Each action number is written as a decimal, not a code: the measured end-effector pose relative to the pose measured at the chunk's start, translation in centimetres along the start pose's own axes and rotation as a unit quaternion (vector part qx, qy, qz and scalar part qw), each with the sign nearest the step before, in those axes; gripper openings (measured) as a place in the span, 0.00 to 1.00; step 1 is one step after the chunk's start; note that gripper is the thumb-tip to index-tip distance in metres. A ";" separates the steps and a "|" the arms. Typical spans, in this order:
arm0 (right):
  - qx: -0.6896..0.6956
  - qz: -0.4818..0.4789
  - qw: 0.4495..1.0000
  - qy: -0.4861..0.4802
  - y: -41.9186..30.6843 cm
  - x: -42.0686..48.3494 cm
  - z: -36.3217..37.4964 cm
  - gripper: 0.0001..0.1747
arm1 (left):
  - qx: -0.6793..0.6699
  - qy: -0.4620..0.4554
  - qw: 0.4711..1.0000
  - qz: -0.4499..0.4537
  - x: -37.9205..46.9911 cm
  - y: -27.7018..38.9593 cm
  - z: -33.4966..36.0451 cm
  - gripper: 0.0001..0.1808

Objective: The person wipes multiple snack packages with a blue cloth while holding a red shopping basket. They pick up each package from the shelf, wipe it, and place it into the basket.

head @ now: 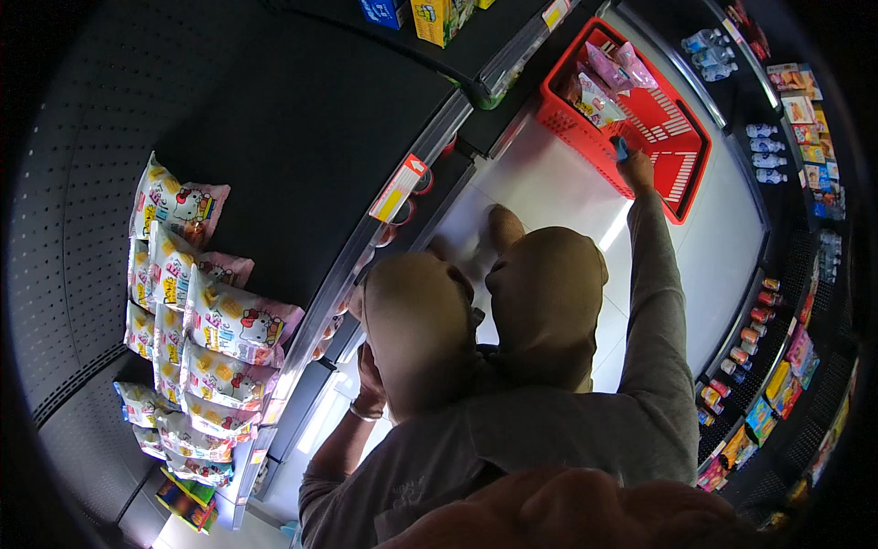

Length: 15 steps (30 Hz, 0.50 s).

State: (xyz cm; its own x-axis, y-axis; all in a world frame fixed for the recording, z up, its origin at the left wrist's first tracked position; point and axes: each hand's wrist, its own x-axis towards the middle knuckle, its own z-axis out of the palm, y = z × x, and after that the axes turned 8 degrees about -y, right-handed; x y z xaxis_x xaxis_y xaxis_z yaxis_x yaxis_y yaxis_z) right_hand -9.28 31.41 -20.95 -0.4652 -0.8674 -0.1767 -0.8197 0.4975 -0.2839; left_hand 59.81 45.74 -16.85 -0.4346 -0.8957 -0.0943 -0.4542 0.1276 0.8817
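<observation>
A red plastic shopping basket (583,127) stands on the floor at the upper right, with several pink and white snack bags (597,96) heaped in its far end. My right hand (638,169) reaches over the basket's near side; a small blue thing (619,149) shows at its fingers, too small to name. Whether the fingers grip the rim or that thing cannot be told. Low beside my left knee, my left hand (370,381) is partly hidden by the leg, and what it touches is not visible. Stacked snack bags (240,322) with a cartoon cat on them fill part of the black shelf at left.
A shelf edge (343,274) with a price tag (398,189) runs close along my left side. Cans sit on a level below it. Boxes (432,20) stand on the shelf at the top. Across the aisle, right, are shelves with water bottles (767,145), small drinks and packets.
</observation>
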 end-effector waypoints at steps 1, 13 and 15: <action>-0.007 0.009 1.000 0.002 0.9 -0.1 0.2 0.19 | -0.014 -0.013 1.000 -0.004 0.3 -1.1 -0.1 0.34; -0.024 0.048 0.997 -0.048 -1.8 -5.1 1.7 0.15 | -0.519 -0.057 0.839 -0.149 6.9 3.3 -3.9 0.30; -0.009 0.017 0.999 -0.043 -1.6 -7.1 2.1 0.16 | -0.453 -0.118 0.880 -0.082 7.7 4.5 -4.6 0.30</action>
State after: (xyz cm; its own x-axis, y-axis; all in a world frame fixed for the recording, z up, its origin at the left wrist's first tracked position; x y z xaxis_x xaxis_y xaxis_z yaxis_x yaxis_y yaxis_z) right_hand -3.98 36.80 -21.18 -0.4633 -0.8448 -0.2676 -0.8101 0.5262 -0.2587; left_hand 57.99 37.44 -11.53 -0.6182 -0.7436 -0.2547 0.2334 -0.4831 0.8439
